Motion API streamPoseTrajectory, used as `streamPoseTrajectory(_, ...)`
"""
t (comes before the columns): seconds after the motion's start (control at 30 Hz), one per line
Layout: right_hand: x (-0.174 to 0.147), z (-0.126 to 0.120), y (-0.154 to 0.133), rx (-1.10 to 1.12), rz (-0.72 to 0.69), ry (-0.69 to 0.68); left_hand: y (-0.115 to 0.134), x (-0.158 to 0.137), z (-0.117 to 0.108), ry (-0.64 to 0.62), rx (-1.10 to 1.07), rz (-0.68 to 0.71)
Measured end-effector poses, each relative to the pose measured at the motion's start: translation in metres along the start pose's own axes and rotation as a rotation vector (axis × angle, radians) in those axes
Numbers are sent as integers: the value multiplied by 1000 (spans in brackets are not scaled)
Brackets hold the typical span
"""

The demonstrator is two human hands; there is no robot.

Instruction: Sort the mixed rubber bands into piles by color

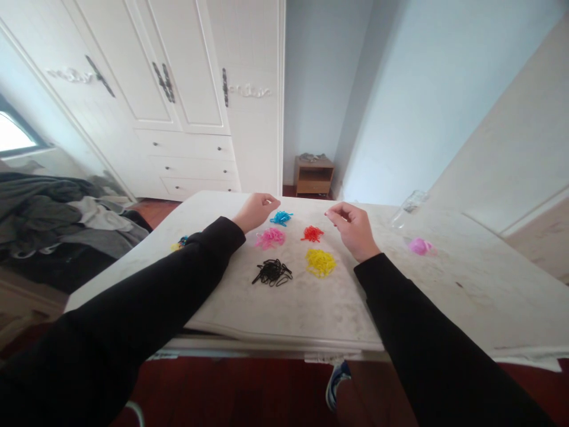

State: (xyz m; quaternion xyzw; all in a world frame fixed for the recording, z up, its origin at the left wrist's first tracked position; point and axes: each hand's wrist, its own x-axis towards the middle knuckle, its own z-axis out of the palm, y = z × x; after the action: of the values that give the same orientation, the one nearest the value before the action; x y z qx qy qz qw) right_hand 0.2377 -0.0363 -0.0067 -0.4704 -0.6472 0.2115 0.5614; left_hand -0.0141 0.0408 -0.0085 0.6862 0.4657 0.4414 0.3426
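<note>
White tabletop is bearing five loose piles of bands: blue bands at 11 o'clock, red bands at 2, yellow bands at 4, black bands at 7, pink bands at 9. Black pile is stretching lengthwise 9-to-3, one strand pointing to 8. Left hand, by blue, and right hand, by red, are curling fingers inward; whether grasping, I cannot tell.

Premises found to be a home, apparently a bedroom. Upper left of the frame: a white panelled wardrobe with ornate dark handles and drawers below. Far left: heaped clothing and a window. Upper centre: a small wooden cabinet near pale blue walls. Bottom: reddish flooring.
</note>
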Motion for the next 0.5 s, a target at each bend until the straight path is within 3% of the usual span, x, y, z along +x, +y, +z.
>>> streamPoseTrajectory(0.17, -1, 1, -2, -41, -28, -24, 24, -12, 2, -208, -624, -292)
streamPoseTrajectory(0.27, -3, 4, -4, -118, -81, -68, 34, -20, 5, -367, -856, -424)
streamPoseTrajectory(0.5, -9, 6, -11, -202, -255, -168, 39, -37, 20, -573, -949, -401)
